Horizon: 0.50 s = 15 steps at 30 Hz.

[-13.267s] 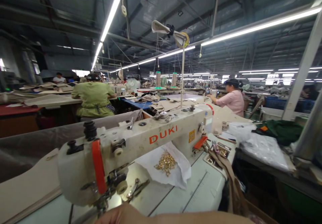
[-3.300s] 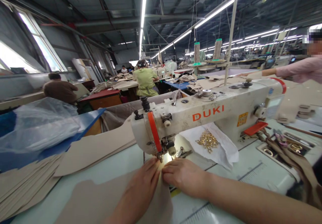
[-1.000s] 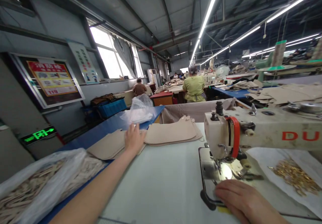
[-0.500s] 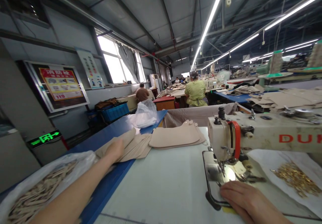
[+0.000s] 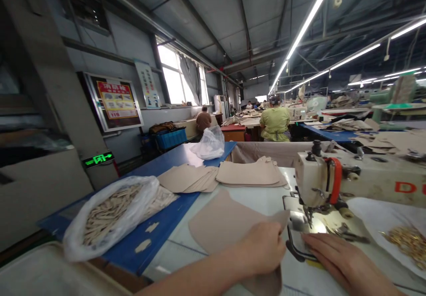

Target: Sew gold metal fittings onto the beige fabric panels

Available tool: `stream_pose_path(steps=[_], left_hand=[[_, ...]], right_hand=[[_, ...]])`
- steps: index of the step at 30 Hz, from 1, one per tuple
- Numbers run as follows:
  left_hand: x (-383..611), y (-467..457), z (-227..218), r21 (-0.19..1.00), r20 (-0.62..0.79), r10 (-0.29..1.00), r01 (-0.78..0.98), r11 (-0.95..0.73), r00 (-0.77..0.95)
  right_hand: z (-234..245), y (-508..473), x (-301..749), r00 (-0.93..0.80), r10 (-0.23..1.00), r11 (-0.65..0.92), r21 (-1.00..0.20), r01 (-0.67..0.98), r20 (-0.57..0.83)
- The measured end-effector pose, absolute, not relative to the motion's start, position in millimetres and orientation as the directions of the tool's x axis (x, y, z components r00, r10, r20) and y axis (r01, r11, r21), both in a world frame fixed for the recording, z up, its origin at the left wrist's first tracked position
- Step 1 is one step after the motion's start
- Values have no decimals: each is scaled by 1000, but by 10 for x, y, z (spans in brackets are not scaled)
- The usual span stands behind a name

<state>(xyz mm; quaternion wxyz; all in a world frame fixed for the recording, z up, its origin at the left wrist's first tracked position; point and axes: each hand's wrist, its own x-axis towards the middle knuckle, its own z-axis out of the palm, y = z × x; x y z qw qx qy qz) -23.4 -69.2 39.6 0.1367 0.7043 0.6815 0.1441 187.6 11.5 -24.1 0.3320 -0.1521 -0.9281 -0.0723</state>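
Observation:
My left hand [image 5: 266, 247] is closed on the right edge of a beige flat cut panel [image 5: 226, 222], which lies partly over the pale tabletop and bends down below the hand. Close by, my right hand [image 5: 342, 256] rests palm down with fingers stretched, at the front of the sewing machine's [image 5: 376, 171] lit needle plate. Whether something small is under those fingers is hidden. Behind the held panel are a fanned pile of similar panels [image 5: 183, 178] and a neater stack [image 5: 249, 173].
A plastic bag [image 5: 146, 194] of small beige strips sits on the blue table [image 5: 173, 216] at left. Gold metal pieces [image 5: 408, 242] lie on white sheeting right of the needle. A clear plastic bag [image 5: 211, 143] is farther back. Two people sit beyond.
My left hand has moved from the fanned pile rightward and nearer, bringing one panel toward the machine. My right hand stays by the needle plate. The view has swung left.

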Motion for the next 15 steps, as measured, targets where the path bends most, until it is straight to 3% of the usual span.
stream_pose_path(steps=[3,10,13,15], left_hand=[[-55,-623,286,515,16,999,856,-38,34],[-214,-669,147,794,-59,989,607,-36,135],[-745,-879,361,801,109,992,596,-52,-60],[-1298,-1072,650,640,276,890,760,111,-362]], right_hand=[[-266,100,1873,-684,191,942,65,330,704],[-290,48,1715,-717,202,972,-45,231,667],[-309,38,1661,-746,185,974,-18,226,640],[-303,28,1648,-742,188,973,-18,230,643]])
